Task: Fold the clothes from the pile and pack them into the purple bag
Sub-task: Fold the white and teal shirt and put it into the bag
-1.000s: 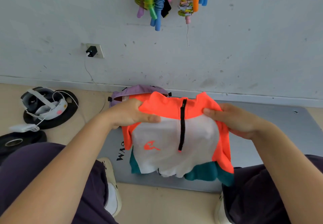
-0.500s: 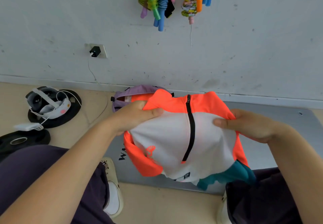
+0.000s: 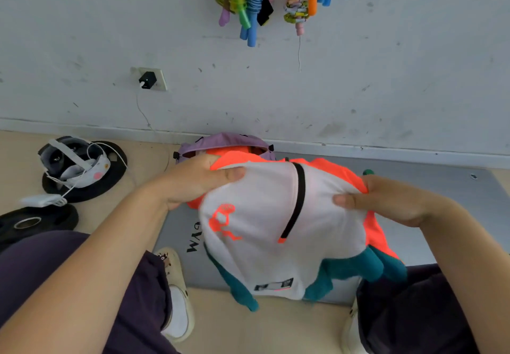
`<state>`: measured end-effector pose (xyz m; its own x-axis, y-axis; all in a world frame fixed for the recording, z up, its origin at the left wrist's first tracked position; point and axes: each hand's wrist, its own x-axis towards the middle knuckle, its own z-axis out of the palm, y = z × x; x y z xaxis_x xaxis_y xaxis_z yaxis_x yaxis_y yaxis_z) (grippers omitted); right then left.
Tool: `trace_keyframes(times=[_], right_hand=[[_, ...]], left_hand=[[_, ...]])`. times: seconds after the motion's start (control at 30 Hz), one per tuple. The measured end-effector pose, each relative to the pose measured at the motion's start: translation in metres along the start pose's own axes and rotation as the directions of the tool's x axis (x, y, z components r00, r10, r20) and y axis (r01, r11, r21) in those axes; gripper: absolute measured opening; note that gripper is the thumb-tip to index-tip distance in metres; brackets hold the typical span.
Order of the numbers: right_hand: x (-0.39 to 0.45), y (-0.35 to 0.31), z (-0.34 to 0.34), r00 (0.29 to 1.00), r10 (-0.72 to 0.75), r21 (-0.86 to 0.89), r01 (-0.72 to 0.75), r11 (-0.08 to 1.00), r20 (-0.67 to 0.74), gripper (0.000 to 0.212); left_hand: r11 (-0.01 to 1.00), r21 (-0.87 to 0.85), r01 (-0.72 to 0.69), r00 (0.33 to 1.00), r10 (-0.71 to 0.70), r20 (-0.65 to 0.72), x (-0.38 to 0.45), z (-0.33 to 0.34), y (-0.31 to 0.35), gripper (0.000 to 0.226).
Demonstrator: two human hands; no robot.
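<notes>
On the grey mat (image 3: 430,188) below my shirt (image 3: 262,215) I read upside-down black letters, "GYM". The shirt's hem label (image 3: 273,285) is too small to read.

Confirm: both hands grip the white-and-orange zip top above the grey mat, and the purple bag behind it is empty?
Not empty. The head view shows orange fabric already inside the purple bag. The rest stands: left hand and right hand grip the zip top above the grey mat.

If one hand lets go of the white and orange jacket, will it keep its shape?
Probably not. The jacket drapes and bulges between the left hand and right hand, so it looks floppy. Its teal ends hang loose and would likely swing down.
</notes>
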<state>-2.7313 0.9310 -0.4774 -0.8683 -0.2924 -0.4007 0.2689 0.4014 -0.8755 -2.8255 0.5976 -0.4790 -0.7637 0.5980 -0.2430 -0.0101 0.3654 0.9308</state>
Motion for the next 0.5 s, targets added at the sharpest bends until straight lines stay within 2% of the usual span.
trace_keyframes(times=[0.07, 0.13, 0.17, 0.23, 0.3, 0.37, 0.47, 0.5], right_hand=[[0.003, 0.002, 0.001, 0.999, -0.022, 0.086, 0.026, 0.996, -0.045, 0.023], [0.004, 0.002, 0.000, 0.996, 0.005, 0.137, 0.007, 0.991, -0.086, 0.039], [0.004, 0.002, -0.002, 0.996, 0.015, 0.121, -0.005, 0.993, -0.085, 0.044], [0.003, 0.002, -0.006, 1.000, 0.017, -0.021, -0.018, 1.000, -0.014, 0.046], [0.002, 0.003, -0.009, 0.999, 0.031, -0.170, -0.024, 0.985, 0.035, 0.042], [0.006, 0.007, -0.011, 0.995, 0.016, -0.199, -0.035, 0.979, -0.098, 0.045], [0.015, 0.009, -0.012, 0.940, -0.060, 0.029, 0.074, 0.997, -0.336, 0.038], [0.017, 0.005, -0.011, 0.918, -0.075, 0.103, 0.124, 0.987, -0.388, 0.035]], left_hand=[[1.000, 0.006, 0.018, 1.000, -0.018, -0.008, 0.001, -0.001, 0.001, 0.044], [0.996, 0.089, 0.031, 0.998, -0.036, 0.059, 0.000, -0.006, 0.003, 0.049], [0.987, 0.154, 0.040, 0.992, -0.058, 0.116, -0.001, -0.009, 0.003, 0.049], [0.966, 0.254, 0.049, 0.981, -0.095, 0.171, -0.002, -0.014, 0.001, 0.047], [0.964, 0.262, 0.052, 0.993, -0.077, 0.086, 0.001, -0.018, -0.006, 0.052], [0.979, 0.195, 0.058, 0.997, -0.048, -0.055, 0.006, -0.020, -0.011, 0.048], [0.999, 0.035, 0.026, 0.965, -0.016, -0.261, 0.016, -0.016, -0.011, 0.014], [1.000, 0.026, 0.006, 0.952, 0.002, -0.308, 0.019, -0.014, -0.009, 0.011]])
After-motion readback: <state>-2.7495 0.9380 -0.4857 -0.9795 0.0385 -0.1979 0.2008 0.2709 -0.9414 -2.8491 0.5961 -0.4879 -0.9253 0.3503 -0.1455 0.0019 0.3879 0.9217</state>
